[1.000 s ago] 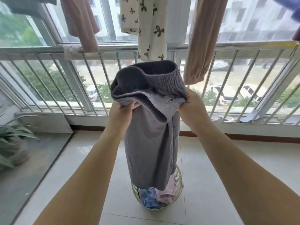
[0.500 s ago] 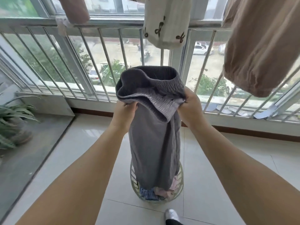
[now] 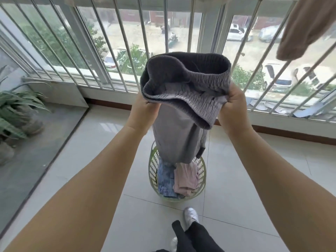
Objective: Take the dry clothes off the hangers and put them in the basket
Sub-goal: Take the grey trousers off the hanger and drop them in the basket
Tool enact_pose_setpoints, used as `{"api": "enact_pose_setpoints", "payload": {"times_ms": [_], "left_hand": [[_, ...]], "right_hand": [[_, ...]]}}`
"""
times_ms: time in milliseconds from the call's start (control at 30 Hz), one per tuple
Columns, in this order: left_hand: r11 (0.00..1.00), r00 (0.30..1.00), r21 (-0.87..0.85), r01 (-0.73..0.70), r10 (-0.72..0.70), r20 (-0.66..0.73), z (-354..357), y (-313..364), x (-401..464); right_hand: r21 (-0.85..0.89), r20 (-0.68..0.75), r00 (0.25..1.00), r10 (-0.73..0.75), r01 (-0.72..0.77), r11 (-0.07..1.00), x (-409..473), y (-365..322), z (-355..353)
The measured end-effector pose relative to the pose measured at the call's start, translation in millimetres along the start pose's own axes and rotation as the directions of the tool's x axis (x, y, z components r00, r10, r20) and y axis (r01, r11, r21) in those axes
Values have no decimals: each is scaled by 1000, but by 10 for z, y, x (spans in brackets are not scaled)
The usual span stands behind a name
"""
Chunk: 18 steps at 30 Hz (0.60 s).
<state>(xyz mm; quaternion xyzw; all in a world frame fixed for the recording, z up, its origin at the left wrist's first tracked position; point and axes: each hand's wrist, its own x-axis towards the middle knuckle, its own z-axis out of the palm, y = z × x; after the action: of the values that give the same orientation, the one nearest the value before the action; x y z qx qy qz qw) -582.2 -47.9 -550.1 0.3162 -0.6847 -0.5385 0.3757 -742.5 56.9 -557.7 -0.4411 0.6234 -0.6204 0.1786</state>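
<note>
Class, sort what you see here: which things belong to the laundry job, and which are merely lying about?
Belong to the job:
grey trousers, gripped by left hand and right hand
green basket, holding blue garment and pink garment
beige garment, still hanging

Lying about:
potted plants
window railing

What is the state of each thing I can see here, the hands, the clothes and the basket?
left hand: grips the waistband of the grey trousers.
right hand: grips the other side of the waistband.
grey trousers: off the hanger, held up, legs hanging down over the basket.
basket: on the floor, partly filled.
blue garment: lying in the basket.
pink garment: lying in the basket.
beige garment: still hanging up.
</note>
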Motion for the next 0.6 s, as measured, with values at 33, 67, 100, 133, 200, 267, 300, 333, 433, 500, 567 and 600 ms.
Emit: {"api": "enact_pose_setpoints", "payload": {"times_ms": [33, 67, 100, 133, 200, 267, 300, 333, 433, 500, 567, 600], "left_hand": [[1000, 1000, 10, 25, -26, 15, -17, -21, -123], [998, 998, 15, 58, -58, 34, -35, -51, -246], [996, 994, 23, 91, -93, 58, -54, -79, -383], [992, 988, 37, 123, -126, 92, -72, -107, -511], [978, 966, 92, 189, -202, 163, -113, -210, -742], [956, 935, 135, 262, -286, 209, -147, -298, -873], [940, 914, 127, 317, -339, 225, -154, -354, -906], [919, 887, 112, 379, -395, 240, -150, -393, -917], [855, 819, 108, 507, -517, 250, -99, -561, -869], [831, 797, 120, 543, -555, 238, -61, -687, -792], [795, 766, 118, 595, -605, 215, 2, -867, -682], [784, 756, 119, 609, -619, 211, 32, -949, -631]], "right_hand": [[3, 11, 1000, 6, -6, 1000, -131, 27, -7], [8, 12, 1000, 19, -19, 1000, -268, 45, -15], [16, 12, 999, 40, -40, 999, -418, 59, -19], [26, 16, 997, 74, -74, 997, -560, 73, -24], [31, 43, 985, 165, -167, 986, -841, 152, -25], [8, 88, 961, 263, -265, 964, -1012, 245, -32], [-11, 109, 946, 306, -306, 952, -1057, 290, -39], [-28, 124, 928, 351, -350, 936, -1070, 326, -41], [-4, 172, 826, 537, -544, 839, -1021, 478, -10], [-14, 193, 757, 625, -634, 773, -933, 590, 11], [-60, 223, 717, 660, -666, 744, -809, 775, 33], [-71, 235, 706, 668, -673, 736, -751, 866, 40]]}}
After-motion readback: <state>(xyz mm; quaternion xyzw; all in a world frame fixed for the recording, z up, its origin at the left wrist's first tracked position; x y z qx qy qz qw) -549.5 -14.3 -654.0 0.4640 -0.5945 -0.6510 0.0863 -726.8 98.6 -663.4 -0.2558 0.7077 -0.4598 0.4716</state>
